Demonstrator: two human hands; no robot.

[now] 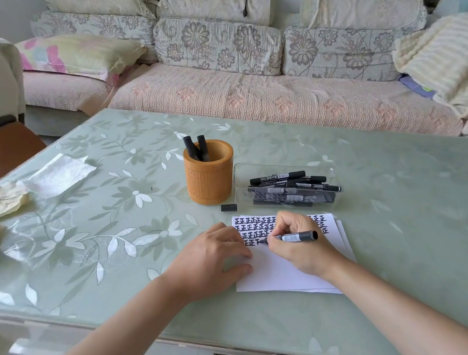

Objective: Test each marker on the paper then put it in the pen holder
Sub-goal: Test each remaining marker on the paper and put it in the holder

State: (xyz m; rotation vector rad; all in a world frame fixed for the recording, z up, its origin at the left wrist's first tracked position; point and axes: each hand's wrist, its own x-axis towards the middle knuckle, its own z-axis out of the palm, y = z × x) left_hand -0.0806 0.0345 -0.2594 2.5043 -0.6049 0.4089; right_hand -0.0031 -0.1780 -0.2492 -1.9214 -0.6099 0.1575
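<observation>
- Fingers (pixel 284 225) of the right hand (pixel 299 245) are curled round a black marker (pixel 297 237) and pinch it near its tip. The tip touches the paper (pixel 279 270) just left of them, and the butt end points right.
- Left hand (pixel 208 254) fingers (pixel 233 244) lie straight and flat, pressing on the left edge of the paper, just beside the marker tip.
- Both hands rest on the paper, a thin stack of white sheets on the counter (pixel 402 218). Its far part is filled with rows of black characters and its near part is blank.
- Just beyond the left fingers, a loose black cap (pixel 228 207) lies on the counter, between the paper and the pen holder (pixel 210 179).
- The pen holder, a round orange-brown cup, stands upright farther beyond those fingers, with two capped markers (pixel 196 149) leaning in it.
- Beyond the right fingers, just right of the pen holder, a clear tray (pixel 283 163) holds a pile of markers lying on their sides.
- Well left of the left fingers lies a white tissue (pixel 58 174).
- A sofa (pixel 248 96) runs along the counter's far side.
</observation>
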